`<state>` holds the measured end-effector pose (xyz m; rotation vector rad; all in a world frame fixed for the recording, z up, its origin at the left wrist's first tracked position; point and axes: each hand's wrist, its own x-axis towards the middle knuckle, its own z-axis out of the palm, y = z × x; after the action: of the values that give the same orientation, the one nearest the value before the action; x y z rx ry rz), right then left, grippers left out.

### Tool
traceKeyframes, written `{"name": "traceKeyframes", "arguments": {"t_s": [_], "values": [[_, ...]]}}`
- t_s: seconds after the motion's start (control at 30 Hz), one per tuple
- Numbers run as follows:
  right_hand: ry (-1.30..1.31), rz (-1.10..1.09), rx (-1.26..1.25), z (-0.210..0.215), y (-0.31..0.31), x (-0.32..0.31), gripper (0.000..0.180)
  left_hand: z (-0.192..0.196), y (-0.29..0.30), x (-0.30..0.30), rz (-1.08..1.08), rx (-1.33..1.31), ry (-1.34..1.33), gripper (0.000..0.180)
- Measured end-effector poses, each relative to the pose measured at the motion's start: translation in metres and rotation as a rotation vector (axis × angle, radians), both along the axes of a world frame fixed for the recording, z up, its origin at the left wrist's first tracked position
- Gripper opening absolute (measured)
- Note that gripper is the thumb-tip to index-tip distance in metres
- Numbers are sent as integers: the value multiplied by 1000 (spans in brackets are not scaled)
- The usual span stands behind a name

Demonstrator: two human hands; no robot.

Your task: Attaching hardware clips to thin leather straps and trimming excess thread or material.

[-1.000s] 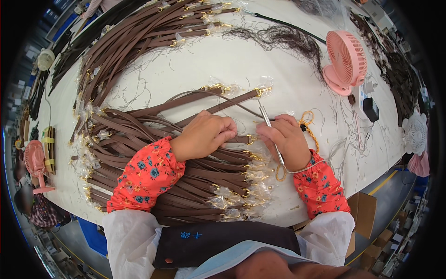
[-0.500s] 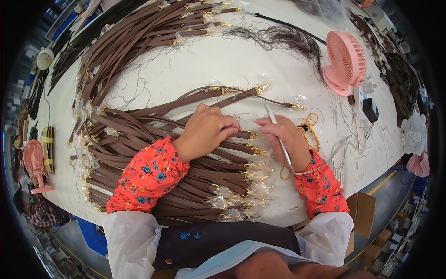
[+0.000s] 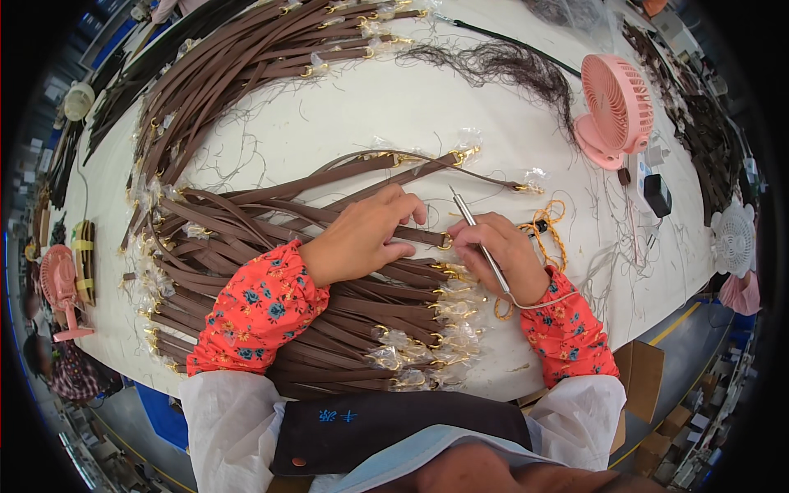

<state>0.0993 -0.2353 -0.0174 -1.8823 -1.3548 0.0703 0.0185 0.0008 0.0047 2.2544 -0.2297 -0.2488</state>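
Pinching a brown strap (image 3: pixel 415 236), the left hand (image 3: pixel 362 234) lay closed. Right hand (image 3: pixel 501 251) gripped a metal tool (image 3: pixel 477 234). Bare white table (image 3: pixel 394 107) lay beyond.

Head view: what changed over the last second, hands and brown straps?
The right hand drew back from the strap tips and swung its thin metal tool from lying across them to pointing up and away, then closed on a gold ring at a brown leather strap end. The left hand slid slightly right along that strap. Strap pile, pink desk fan unchanged.
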Motion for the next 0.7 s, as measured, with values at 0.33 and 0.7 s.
{"name": "traceKeyframes", "arguments": {"t_s": [0.33, 0.7], "values": [[218, -43, 7, 8, 0, -7, 25, -10, -2, -1, -30, -3, -74, 25], [349, -91, 68, 6, -3, -10, 21, -21, -12, -4, -98, 214, -373, 11]]}}
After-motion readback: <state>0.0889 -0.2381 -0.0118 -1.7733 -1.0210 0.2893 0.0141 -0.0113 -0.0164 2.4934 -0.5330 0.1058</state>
